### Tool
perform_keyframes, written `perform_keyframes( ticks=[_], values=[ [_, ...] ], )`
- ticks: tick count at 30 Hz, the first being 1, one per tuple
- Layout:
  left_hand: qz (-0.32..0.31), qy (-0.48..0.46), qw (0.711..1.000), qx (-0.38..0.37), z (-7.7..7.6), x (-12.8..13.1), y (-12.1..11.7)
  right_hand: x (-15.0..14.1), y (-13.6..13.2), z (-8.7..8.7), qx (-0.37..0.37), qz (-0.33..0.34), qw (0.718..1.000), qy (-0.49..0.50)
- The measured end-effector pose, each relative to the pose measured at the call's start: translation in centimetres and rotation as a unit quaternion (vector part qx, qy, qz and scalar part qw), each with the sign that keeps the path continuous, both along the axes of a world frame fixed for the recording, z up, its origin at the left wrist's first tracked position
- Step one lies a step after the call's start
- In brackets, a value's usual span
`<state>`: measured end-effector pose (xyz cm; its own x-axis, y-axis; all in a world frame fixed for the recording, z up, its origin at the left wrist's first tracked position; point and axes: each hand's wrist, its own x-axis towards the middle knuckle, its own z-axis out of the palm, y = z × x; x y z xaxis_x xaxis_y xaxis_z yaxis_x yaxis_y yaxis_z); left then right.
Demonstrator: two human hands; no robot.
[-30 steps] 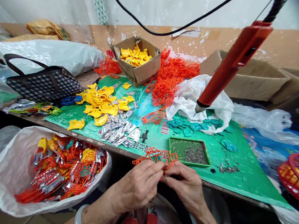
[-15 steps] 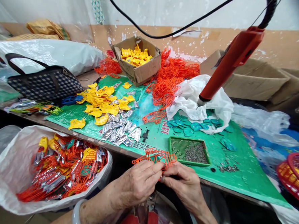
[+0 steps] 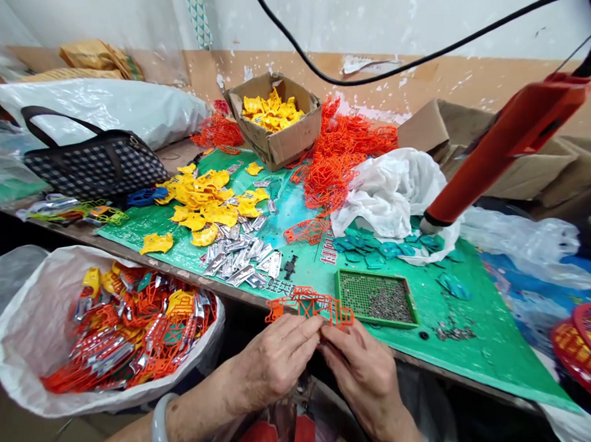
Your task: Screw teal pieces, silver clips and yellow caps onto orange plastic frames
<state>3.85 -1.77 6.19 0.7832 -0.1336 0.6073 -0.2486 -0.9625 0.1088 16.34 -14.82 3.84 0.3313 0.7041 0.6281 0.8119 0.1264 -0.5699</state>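
Both my hands grip one orange plastic lattice frame (image 3: 310, 303) at the table's front edge, with green showing through its gaps. My left hand (image 3: 276, 355) is closed on its near side, fingers pinched together. Beside it my right hand (image 3: 361, 360) pinches the same frame near its right end; the fingertips of both hands almost meet. What lies under the fingertips is hidden. Just beyond stands a green tray (image 3: 411, 310) holding many small screws (image 3: 388, 302). A red electric screwdriver (image 3: 506, 155) hangs tilted on the right, above the green parts (image 3: 372, 246).
Yellow parts (image 3: 199, 200) and silver pieces (image 3: 238, 258) lie heaped left of centre. A cardboard box (image 3: 295, 141) holds more yellow parts, beside tangled orange frames (image 3: 330, 172). At lower left a white sack (image 3: 22, 331) contains assembled pieces. A red basket (image 3: 584, 357) stands far right.
The hanging screwdriver has swung to the right. My hands still hold the orange frame; the right fingers have shifted slightly up onto it, and more of its lattice shows.
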Motion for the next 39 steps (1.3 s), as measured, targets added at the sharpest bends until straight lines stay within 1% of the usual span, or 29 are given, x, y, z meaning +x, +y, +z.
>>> perform_keyframes(
  ticks=[2, 4, 5, 6, 7, 9, 12, 15, 17, 20, 22, 24, 27, 31, 39],
  values=[
    [0.016, 0.010, 1.000, 0.020, -0.1, 0.1, -0.2, -0.7, -0.2, -0.3, -0.005, -0.094, 0.993, -0.076],
    [0.030, 0.025, 0.999, 0.030, -0.3, 0.2, -0.4, -1.4, -0.3, -0.7, -0.003, -0.175, 0.978, -0.113],
    [0.033, 0.034, 0.998, 0.030, -0.4, 0.2, -0.5, -1.7, -0.3, -0.8, 0.002, -0.197, 0.973, -0.124],
    [0.034, 0.044, 0.998, 0.028, -0.5, 0.2, -0.5, -1.9, -0.4, -1.0, 0.010, -0.204, 0.970, -0.129],
    [0.034, 0.054, 0.998, 0.021, -0.6, 0.3, -0.6, -2.1, -0.4, -1.1, 0.018, -0.198, 0.971, -0.131],
    [0.031, 0.068, 0.997, -0.003, -0.8, 0.4, -0.8, -2.2, -0.4, -1.3, 0.028, -0.156, 0.979, -0.130],
    [0.029, 0.063, 0.996, -0.048, -0.7, 0.6, -0.8, -1.7, -0.2, -1.2, 0.017, -0.101, 0.989, -0.110],
    [0.026, 0.020, 0.997, -0.068, -0.4, 0.4, -0.8, -0.8, -0.1, -0.8, 0.014, -0.046, 0.997, -0.062],
    [0.044, -0.017, 0.997, -0.062, 0.0, 0.1, -0.8, -0.2, -0.2, -0.8, 0.025, -0.024, 0.999, -0.030],
    [0.117, -0.062, 0.990, -0.039, 0.7, -0.7, -0.8, 0.2, -0.4, -1.0, 0.049, -0.041, 0.998, 0.002],
    [0.170, -0.075, 0.982, -0.039, 1.0, -1.3, -0.8, 0.1, -0.6, -1.3, 0.061, -0.054, 0.997, 0.012],
    [0.199, -0.075, 0.976, -0.049, 0.9, -1.7, -1.0, -0.1, -0.7, -1.5, 0.072, -0.061, 0.995, 0.014],
    [0.196, -0.068, 0.977, -0.055, 0.4, -1.8, -1.2, -0.4, -0.7, -1.6, 0.083, -0.060, 0.995, 0.020],
    [0.184, -0.078, 0.978, -0.060, 0.0, -1.2, -1.4, -0.5, -0.7, -1.6, 0.091, -0.052, 0.993, 0.049],
    [0.142, -0.076, 0.981, -0.107, -0.1, -0.5, -1.3, -0.5, -1.1, -2.5, 0.063, -0.040, 0.990, 0.120]
  ],
)
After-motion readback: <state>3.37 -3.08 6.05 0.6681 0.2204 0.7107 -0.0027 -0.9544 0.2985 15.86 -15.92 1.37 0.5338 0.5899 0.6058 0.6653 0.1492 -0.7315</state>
